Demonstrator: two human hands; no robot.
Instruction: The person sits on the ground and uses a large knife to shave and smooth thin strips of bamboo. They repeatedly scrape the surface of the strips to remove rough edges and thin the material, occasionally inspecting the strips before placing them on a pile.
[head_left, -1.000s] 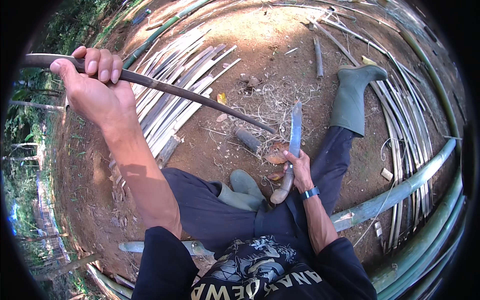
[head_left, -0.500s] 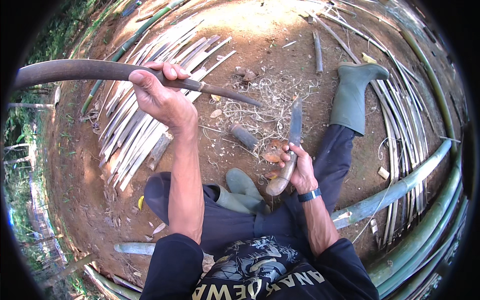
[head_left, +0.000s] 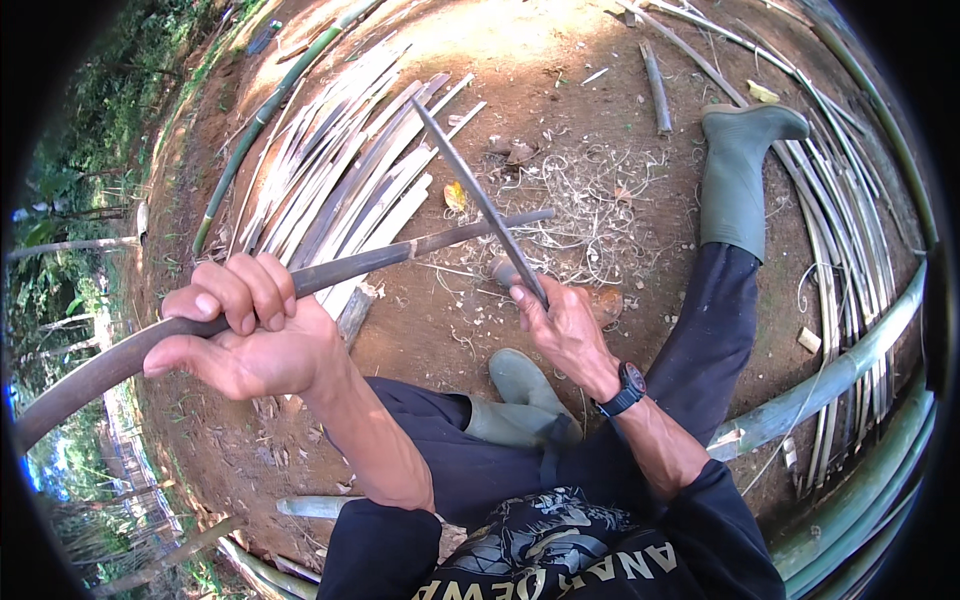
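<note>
My left hand is closed around a long dark bamboo strip, which slants from the lower left up to its narrow end near the middle. In my right hand is a machete, its blade seen nearly edge-on and pointing up and left. The blade crosses the strip close to the narrow end; whether they touch I cannot tell. My fingers cover most of the machete's handle. Below the crossing, a short cut piece of bamboo lies partly hidden behind my right hand.
Split bamboo strips lie piled at the left, with more strips at the right. Thin curled shavings cover the ground ahead. My booted leg stretches out at the right. Thick green bamboo poles lie at the lower right.
My left hand has moved down and left, tilting the strip so its narrow end points up and right. My right hand has raised the machete and swung its blade leftward across the strip.
</note>
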